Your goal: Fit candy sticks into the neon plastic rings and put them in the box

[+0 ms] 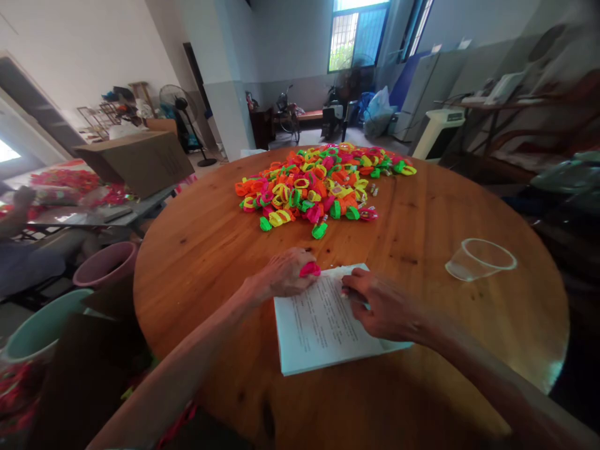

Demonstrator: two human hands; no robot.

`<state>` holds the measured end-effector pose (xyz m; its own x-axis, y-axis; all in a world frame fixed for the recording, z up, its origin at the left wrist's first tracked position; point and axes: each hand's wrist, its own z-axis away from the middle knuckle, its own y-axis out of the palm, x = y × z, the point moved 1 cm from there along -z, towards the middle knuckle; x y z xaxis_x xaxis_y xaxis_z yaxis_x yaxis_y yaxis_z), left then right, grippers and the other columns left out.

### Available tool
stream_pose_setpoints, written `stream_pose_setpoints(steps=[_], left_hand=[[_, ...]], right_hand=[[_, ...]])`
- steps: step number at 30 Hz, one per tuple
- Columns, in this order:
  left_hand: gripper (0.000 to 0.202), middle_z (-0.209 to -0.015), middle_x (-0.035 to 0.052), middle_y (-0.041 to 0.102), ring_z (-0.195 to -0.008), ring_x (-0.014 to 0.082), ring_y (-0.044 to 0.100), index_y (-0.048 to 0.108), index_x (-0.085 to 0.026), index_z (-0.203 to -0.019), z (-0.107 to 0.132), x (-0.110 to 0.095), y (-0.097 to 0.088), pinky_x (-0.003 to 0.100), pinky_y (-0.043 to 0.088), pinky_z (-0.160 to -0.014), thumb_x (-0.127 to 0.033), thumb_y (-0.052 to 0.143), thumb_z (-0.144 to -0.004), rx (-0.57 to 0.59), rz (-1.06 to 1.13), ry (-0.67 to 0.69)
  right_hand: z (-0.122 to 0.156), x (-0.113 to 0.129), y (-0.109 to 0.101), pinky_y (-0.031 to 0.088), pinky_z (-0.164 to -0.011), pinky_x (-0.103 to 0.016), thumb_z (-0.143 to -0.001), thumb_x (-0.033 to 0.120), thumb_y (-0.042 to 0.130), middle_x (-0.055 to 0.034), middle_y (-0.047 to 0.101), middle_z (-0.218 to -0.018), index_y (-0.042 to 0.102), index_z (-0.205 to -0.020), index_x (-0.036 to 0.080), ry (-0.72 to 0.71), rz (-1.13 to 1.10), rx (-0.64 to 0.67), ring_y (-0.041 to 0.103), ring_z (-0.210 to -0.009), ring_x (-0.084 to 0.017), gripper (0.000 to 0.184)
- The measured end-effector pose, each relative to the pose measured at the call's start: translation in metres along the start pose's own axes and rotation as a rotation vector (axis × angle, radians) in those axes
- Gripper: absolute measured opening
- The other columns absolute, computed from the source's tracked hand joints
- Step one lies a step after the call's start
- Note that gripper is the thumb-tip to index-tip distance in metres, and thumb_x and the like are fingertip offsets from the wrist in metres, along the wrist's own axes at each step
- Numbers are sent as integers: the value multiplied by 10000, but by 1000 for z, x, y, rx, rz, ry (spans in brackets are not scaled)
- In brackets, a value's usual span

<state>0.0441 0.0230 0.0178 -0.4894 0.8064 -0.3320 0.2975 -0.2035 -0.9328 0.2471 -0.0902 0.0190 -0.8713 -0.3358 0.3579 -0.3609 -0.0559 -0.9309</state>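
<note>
My left hand [287, 275] rests on the round wooden table [210, 250] with its fingers closed around a small pink plastic piece [310, 269], at the top left corner of a white printed booklet [319, 331]. My right hand [382, 306] lies on the booklet's upper right part, fingers curled and pinching something small that I cannot make out. Beyond both hands, at the far side of the table, lies a large pile of bright plastic pieces [323, 181] in orange, yellow, green and pink.
A clear plastic cup [480, 259] lies tilted on the table to the right. Left of the table stand a pink bucket [107, 262], a pale green bucket [42, 325] and a cardboard box [135, 159] on a side table. Furniture stands at the right.
</note>
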Motion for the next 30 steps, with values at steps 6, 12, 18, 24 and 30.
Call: stream_pose_setpoints(steps=[6, 12, 18, 24, 30], left_hand=[[303, -956, 57, 680, -827, 168, 603, 663, -191, -1147, -16, -6, -12, 298, 475, -774, -286, 560, -877, -114, 176, -19], [247, -746, 17, 620, -668, 116, 559, 637, -111, -954, -27, -5, 14, 223, 446, -610, -303, 665, -802, -367, 617, -214], [439, -842, 22, 644, -690, 104, 570, 598, -114, -1220, -9, -2, 21, 233, 476, -671, -265, 653, -812, -360, 634, -201], [359, -984, 73, 692, -870, 171, 626, 661, -108, -1140, 25, 13, 10, 279, 497, -781, -276, 646, -823, -256, 573, -178], [260, -915, 37, 667, -816, 141, 593, 690, -145, -1044, 35, 14, 7, 242, 451, -732, -344, 628, -888, -174, 485, -73]], right_hand=[[1, 0, 1, 301, -601, -295, -864, 127, 505, -72, 569, -870, 652, -861, 193, -6, 215, -26, 509, -718, -167, 162], [-2, 6, 0, 361, -696, -324, -881, 114, 502, -96, 594, -899, 679, -837, 165, -116, 269, -45, 523, -819, -201, 189], [-4, 4, 15, 376, -770, -340, -979, 202, 451, -81, 610, -870, 677, -903, 153, -113, 163, -154, 517, -867, -211, 243], [-5, 7, 30, 380, -749, -315, -1016, 243, 398, -74, 585, -859, 637, -863, 141, -95, 60, -276, 520, -828, -183, 301], [-19, 7, 34, 393, -718, -298, -1017, 278, 404, -63, 565, -841, 592, -812, 154, -89, -80, -329, 515, -764, -163, 305]])
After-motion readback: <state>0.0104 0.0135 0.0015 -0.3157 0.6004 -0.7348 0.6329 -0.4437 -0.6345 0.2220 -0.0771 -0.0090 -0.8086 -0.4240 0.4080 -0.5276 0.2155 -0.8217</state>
